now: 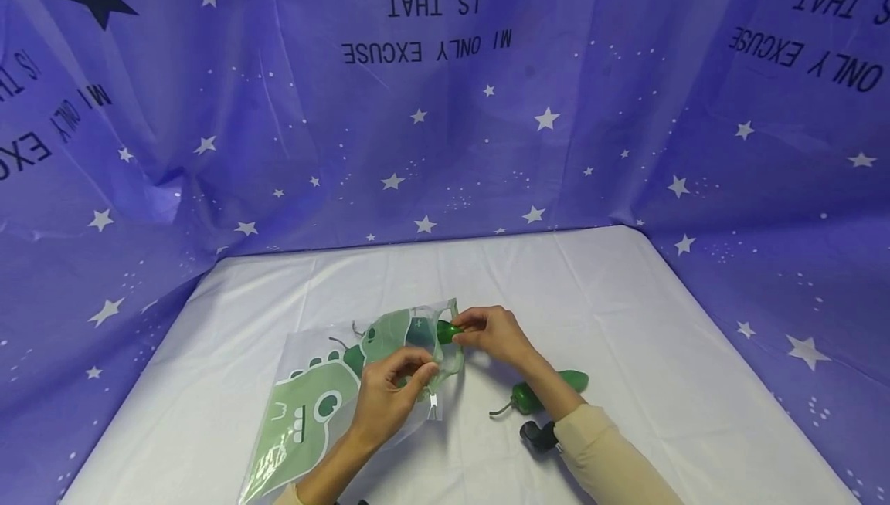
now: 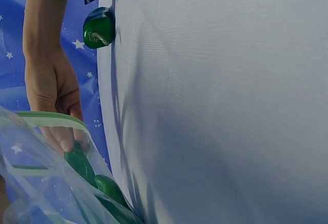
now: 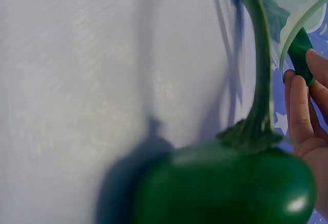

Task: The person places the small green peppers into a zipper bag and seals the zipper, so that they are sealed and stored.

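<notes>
A clear zip bag [image 1: 299,420] printed with a green cartoon monster lies slantwise on the table, its mouth towards the right. My left hand [image 1: 389,397] pinches the near edge of that mouth between thumb and fingers. At the opening, my right hand [image 1: 497,335] grips the end of a green pepper [image 1: 447,332], the rest of which is inside the bag. Another pepper [image 2: 110,188] shows through the plastic in the left wrist view. Outside the bag, a stemmed green pepper [image 1: 526,399] lies under my right forearm; it looms large in the right wrist view.
White cloth covers the table [image 1: 556,281]. Purple curtains [image 1: 459,142] with stars and lettering stand behind and at both sides. A black wrist camera [image 1: 538,437] sits at my right cuff, close to the loose pepper.
</notes>
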